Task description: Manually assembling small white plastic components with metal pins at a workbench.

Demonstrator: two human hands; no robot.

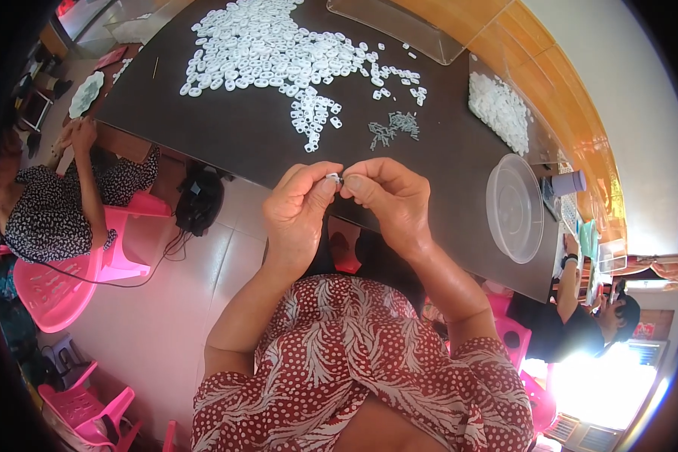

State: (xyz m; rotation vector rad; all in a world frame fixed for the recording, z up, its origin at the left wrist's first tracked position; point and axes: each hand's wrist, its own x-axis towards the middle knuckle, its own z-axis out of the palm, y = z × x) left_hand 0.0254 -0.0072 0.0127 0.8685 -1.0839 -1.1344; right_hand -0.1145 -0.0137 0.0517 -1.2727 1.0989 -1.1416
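Note:
Above the table's near edge, my left hand [297, 218] pinches a small white plastic piece [332, 176] between thumb and forefinger. My right hand [395, 200] is closed in a pinch right against it, and a tiny dark bit [342, 181] shows between the two hands. What the right fingertips hold is mostly hidden. Beyond the hands, a big heap of white oval plastic pieces [256, 53] with holes spreads over the dark table [226, 132]. A tongue of similar pieces [309, 117] reaches toward me. Small grey pins [398, 128] lie in a loose pile to its right.
A clear round lid [515, 209] lies at the right, near a purple cup [569, 183]. Behind it sits a pile of white parts [499, 113]. A clear tray [399, 29] is at the back. One person [83, 196] sits left, another [572, 324] right. Pink chairs [60, 290] stand around.

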